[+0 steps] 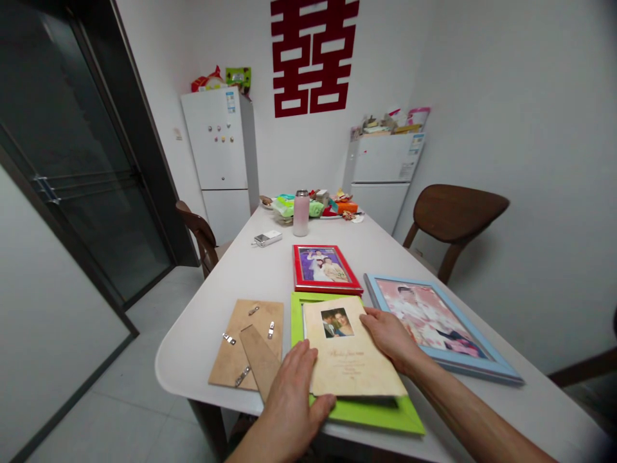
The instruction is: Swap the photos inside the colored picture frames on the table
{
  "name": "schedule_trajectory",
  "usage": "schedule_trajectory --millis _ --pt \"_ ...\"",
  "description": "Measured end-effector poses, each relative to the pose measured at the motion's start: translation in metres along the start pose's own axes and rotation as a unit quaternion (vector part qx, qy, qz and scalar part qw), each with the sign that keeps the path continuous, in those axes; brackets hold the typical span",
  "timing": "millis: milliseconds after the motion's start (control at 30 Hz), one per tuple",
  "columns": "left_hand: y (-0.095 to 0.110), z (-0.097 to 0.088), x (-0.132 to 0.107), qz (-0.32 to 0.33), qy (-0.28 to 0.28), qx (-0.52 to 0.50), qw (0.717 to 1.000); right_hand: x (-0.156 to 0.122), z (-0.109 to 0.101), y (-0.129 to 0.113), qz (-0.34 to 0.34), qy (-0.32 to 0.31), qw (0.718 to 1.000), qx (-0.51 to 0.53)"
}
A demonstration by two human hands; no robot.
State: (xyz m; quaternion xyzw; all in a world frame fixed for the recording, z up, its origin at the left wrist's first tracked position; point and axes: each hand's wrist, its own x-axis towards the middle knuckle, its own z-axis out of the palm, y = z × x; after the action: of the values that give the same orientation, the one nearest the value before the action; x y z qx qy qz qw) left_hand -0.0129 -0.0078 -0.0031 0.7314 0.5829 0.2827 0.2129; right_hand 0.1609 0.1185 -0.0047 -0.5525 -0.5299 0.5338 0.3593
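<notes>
One white table [216,289] fills the lower half, with a green picture frame [366,411] at lower centre and a cream photo card [354,347] lying on it. Left hand [294,392] and right hand [390,337] rest open on the card's edges, gripping nothing, seemingly to square it. A clipped backing board [245,341] lies at lower left; red [301,270] and blue [443,321] frames hold photos beyond.

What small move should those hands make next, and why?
Probably nudge the cream photo card straight on the green frame, using the left hand and right hand: it lies askew across the frame, and the clipped backing board lies beside it.
</notes>
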Motion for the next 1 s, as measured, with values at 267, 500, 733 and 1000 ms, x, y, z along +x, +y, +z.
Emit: schedule_trajectory --millis 267,500,733,1000 --pt "0.003 0.001 0.003 0.003 -0.026 0.053 0.998 0.004 0.003 0.002 -0.021 0.009 1.0 -0.013" --pt "0.002 0.001 0.004 0.009 -0.016 0.061 0.998 0.005 0.005 0.002 -0.045 0.026 0.993 -0.101" --pt "0.005 -0.003 0.006 0.023 -0.034 0.095 0.995 0.007 0.005 -0.009 -0.083 0.055 0.965 -0.242" --pt "0.01 -0.006 0.01 0.025 -0.036 0.116 0.992 -0.009 0.002 -0.012 -0.11 0.096 0.875 -0.463"
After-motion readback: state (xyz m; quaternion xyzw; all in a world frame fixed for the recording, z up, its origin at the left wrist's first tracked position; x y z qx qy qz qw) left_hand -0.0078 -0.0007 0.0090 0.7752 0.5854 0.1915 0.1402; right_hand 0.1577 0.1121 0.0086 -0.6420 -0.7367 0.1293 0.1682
